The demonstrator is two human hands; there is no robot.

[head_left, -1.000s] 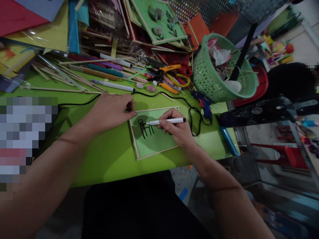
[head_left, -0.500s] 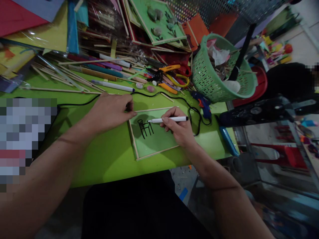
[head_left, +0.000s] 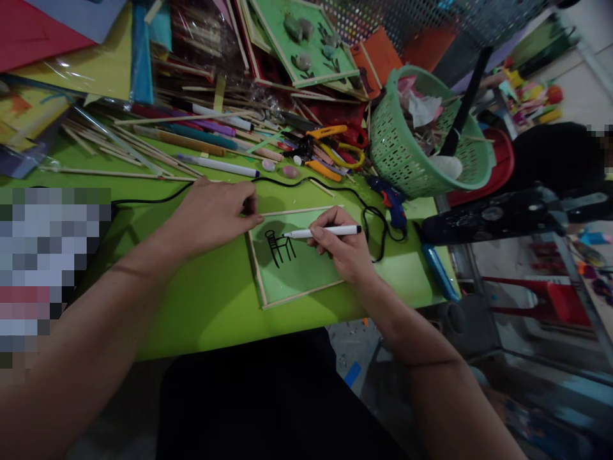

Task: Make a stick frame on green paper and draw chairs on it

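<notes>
My right hand (head_left: 341, 246) grips a white marker (head_left: 325, 232) with a black end. The marker's tip meets a black line drawing of a chair (head_left: 280, 248), at the far edge of its seat. That drawing is on a green card (head_left: 306, 271) edged with thin wooden sticks, lying on the table. At the card's upper left corner, my left hand (head_left: 220, 207) has its fingers curled, with the thumb pressed to the stick border. Part of the card's right side is hidden under my right hand.
Behind the card lie a capped marker (head_left: 218, 165), wooden sticks (head_left: 119, 144), pliers with orange handles (head_left: 325, 132) and small stones (head_left: 290, 171). A blue glue gun (head_left: 390, 201) with a black cord sits by a green basket (head_left: 407, 140). The green table's (head_left: 205, 319) front edge is near my lap.
The marker's tip has shifted very slightly along the chair's seat line. My left hand and the card have stayed in place.
</notes>
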